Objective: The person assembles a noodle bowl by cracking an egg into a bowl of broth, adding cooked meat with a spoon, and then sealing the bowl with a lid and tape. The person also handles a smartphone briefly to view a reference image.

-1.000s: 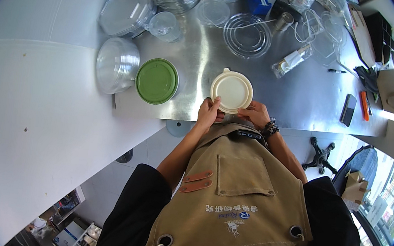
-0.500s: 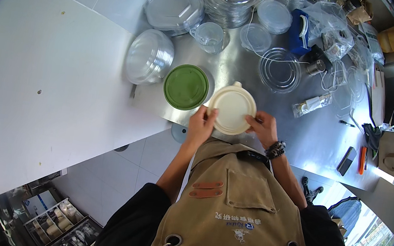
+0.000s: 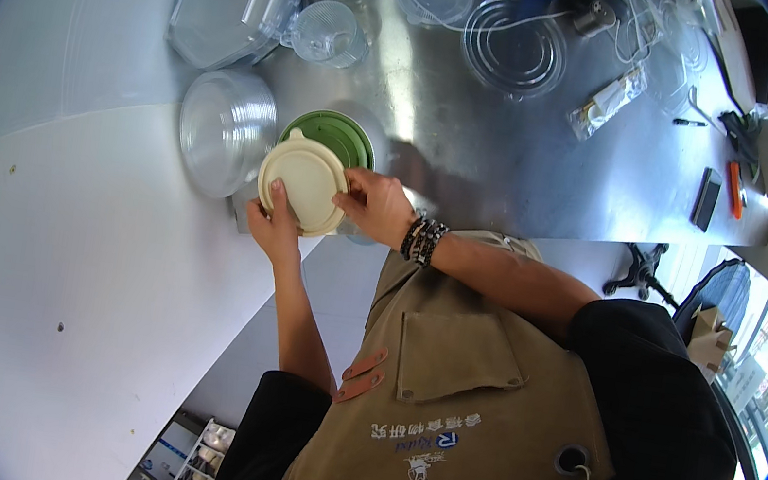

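Observation:
A round cream lid (image 3: 302, 181) with a small tab on its rim is held in both hands at the left end of the metal counter. My left hand (image 3: 278, 228) grips its near left edge, thumb laid on top. On its right edge, my right hand (image 3: 377, 208) pinches the rim between thumb and fingers. Under and behind the cream lid is a round green lid (image 3: 351, 141), partly covered. Whether the two lids touch, I cannot tell.
A stack of clear round bowls (image 3: 225, 133) stands left of the lids. Behind are clear octagonal containers (image 3: 232, 5), a clear measuring jug (image 3: 327, 34) and a clear round lid (image 3: 514, 46). A white panel (image 3: 61, 234) borders the counter (image 3: 473, 164) on the left.
Both hands have carried the cream lid leftward, from beside the green lid to partly over it. The whole view has shifted and turned with my head.

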`<state>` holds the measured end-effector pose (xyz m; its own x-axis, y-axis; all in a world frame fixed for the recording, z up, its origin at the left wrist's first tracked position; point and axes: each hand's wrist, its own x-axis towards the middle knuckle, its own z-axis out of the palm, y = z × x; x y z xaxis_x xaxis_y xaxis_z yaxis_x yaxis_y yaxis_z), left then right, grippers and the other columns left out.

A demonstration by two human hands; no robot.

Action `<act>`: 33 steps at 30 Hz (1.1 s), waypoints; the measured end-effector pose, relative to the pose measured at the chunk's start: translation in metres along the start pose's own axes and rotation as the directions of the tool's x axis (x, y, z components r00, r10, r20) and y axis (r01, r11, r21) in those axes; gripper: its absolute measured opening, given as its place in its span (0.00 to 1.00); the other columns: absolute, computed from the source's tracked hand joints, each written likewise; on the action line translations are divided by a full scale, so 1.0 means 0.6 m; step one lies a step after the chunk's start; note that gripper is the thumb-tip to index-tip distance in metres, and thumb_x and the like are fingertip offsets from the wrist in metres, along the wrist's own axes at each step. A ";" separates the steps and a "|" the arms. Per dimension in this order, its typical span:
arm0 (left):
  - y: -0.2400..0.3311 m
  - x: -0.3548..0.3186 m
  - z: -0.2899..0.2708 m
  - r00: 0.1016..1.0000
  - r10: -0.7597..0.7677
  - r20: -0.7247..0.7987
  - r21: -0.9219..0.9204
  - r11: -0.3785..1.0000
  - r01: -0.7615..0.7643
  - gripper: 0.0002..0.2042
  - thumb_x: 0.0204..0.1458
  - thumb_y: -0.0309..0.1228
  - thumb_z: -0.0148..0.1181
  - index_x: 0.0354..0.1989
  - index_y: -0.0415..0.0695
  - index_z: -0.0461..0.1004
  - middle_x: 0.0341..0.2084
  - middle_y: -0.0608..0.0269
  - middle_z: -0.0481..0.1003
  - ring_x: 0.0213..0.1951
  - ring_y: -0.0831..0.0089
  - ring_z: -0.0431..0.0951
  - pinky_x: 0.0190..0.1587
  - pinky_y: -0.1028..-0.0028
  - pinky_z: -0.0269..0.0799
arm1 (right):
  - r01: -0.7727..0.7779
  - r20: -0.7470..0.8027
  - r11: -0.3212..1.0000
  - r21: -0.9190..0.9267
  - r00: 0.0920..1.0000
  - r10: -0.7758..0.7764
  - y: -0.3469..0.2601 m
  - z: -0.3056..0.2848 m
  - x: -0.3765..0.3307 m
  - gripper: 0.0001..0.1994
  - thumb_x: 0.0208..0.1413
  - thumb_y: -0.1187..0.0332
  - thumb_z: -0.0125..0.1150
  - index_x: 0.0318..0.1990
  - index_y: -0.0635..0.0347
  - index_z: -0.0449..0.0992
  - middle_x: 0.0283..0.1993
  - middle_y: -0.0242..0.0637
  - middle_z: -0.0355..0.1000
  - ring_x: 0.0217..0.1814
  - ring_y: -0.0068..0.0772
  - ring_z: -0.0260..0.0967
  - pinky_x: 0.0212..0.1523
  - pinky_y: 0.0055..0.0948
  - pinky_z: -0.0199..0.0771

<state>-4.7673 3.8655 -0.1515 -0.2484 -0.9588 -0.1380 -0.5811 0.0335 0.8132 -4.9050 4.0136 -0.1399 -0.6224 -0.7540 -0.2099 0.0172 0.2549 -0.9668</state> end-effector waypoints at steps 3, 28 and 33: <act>0.012 0.016 0.011 0.988 -0.121 0.093 -0.051 0.991 0.126 0.21 0.57 0.46 0.64 0.39 0.37 0.69 0.35 0.57 0.73 0.35 0.72 0.73 0.43 0.71 0.72 | -0.132 -0.045 0.983 0.128 0.989 0.139 0.000 -0.004 0.017 0.21 0.48 0.61 0.69 0.45 0.66 0.72 0.33 0.48 0.76 0.40 0.48 0.76 0.42 0.38 0.77; 0.079 0.002 0.089 0.934 0.142 0.328 -0.012 0.989 -0.146 0.30 0.64 0.45 0.50 0.60 0.27 0.61 0.53 0.38 0.70 0.53 0.52 0.73 0.57 0.63 0.67 | -0.202 -0.109 0.975 -0.098 0.976 0.191 0.028 -0.116 0.034 0.35 0.47 0.43 0.70 0.51 0.67 0.74 0.36 0.52 0.69 0.41 0.44 0.67 0.41 0.39 0.69; 0.116 -0.062 0.162 0.897 0.278 0.343 0.082 0.943 -0.323 0.30 0.64 0.47 0.49 0.58 0.26 0.64 0.49 0.33 0.69 0.51 0.43 0.71 0.56 0.57 0.65 | -0.144 -0.251 0.981 -0.132 0.962 0.107 0.041 -0.213 -0.010 0.29 0.47 0.44 0.71 0.42 0.65 0.78 0.28 0.46 0.67 0.32 0.40 0.65 0.33 0.38 0.67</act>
<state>-4.8740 3.9308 -0.1445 -0.6503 -0.7541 -0.0920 -0.5310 0.3647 0.7649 -5.0006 4.1017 -0.1437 -0.7935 -0.5458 -0.2692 0.0032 0.4386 -0.8987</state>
